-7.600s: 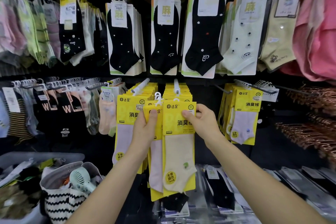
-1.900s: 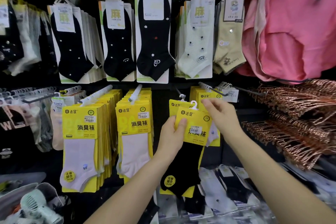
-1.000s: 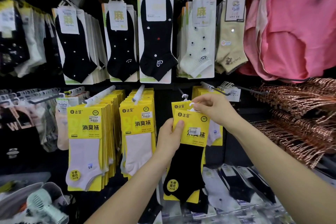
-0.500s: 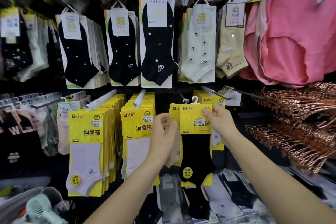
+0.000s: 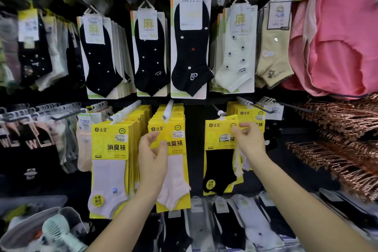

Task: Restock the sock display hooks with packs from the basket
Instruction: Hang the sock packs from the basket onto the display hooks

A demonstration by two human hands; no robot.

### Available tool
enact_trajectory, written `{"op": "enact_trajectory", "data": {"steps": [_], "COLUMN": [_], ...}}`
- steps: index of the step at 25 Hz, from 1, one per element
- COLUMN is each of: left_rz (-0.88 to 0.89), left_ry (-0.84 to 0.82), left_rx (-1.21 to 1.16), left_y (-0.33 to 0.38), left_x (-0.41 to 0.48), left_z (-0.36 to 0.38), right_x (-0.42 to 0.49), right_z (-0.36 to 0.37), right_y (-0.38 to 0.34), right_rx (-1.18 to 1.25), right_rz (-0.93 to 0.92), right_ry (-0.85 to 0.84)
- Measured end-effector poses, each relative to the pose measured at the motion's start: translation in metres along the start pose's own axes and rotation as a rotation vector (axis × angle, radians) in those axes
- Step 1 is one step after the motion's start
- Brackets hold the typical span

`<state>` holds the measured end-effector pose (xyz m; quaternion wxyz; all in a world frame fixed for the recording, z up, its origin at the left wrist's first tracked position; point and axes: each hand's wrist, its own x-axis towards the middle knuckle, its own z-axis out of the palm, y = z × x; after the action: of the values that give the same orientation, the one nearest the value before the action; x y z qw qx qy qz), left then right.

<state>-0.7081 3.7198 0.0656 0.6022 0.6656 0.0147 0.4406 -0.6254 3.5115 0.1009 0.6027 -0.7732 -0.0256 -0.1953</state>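
A yellow-carded pack with a black sock [image 5: 219,168] hangs by its white hanger from the display hook [image 5: 216,109], right of centre. My right hand [image 5: 248,143] pinches the upper right corner of its card. More yellow packs [image 5: 252,113] hang behind it to the right. My left hand [image 5: 152,157] hovers with fingers apart in front of the middle stack of yellow packs with a white sock [image 5: 173,180], holding nothing. Another full stack of yellow packs [image 5: 110,147] hangs further left. The basket [image 5: 22,231] sits at the lower left, a small pale-green fan [image 5: 59,229] inside it.
An upper row of sock packs [image 5: 190,47] hangs above. Pink garments [image 5: 337,37] fill the top right. Bundles of copper-coloured hangers [image 5: 343,129] jut out on the right. Flat sock packs [image 5: 251,225] lie on the shelf below. Dark socks on hooks [image 5: 36,141] hang at the left.
The black sock pack has gone up onto the hook and hangs there. My left hand let go of it and moved left in front of the middle stack. My right hand stays on the card.
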Motion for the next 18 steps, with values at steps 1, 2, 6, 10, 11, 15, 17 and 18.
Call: {"op": "enact_trajectory", "data": {"steps": [1,2,6,10,11,15,17,18], "left_rz": [-0.005,-0.004,-0.042,-0.122,-0.130,-0.143,-0.146,-0.152], "left_ry": [0.016,0.010,-0.143,-0.219,-0.238,-0.285,-0.300,-0.306], "left_rx": [-0.005,-0.005,0.029,0.001,-0.004,-0.045,-0.058,-0.064], "left_y": [-0.003,-0.006,-0.014,-0.022,-0.024,-0.028,-0.028,-0.029], "left_x": [0.004,0.009,0.025,0.035,0.035,0.035,0.038,0.039], "left_z": [-0.005,-0.009,-0.012,-0.011,-0.012,-0.015,-0.018,-0.019], "right_x": [-0.007,-0.016,-0.051,-0.066,-0.068,-0.075,-0.076,-0.076], "right_z": [0.003,0.008,0.052,0.096,0.104,0.126,0.131,0.133], "right_y": [0.001,0.001,-0.013,-0.021,-0.020,-0.015,-0.015,-0.014], "right_rx": [0.010,0.033,0.045,-0.082,-0.130,0.038,0.091,0.108], "right_rz": [-0.046,-0.106,-0.319,-0.228,-0.212,-0.154,-0.141,-0.142], "right_ry": [0.066,0.095,-0.111,-0.401,-0.422,-0.454,-0.428,-0.411]}}
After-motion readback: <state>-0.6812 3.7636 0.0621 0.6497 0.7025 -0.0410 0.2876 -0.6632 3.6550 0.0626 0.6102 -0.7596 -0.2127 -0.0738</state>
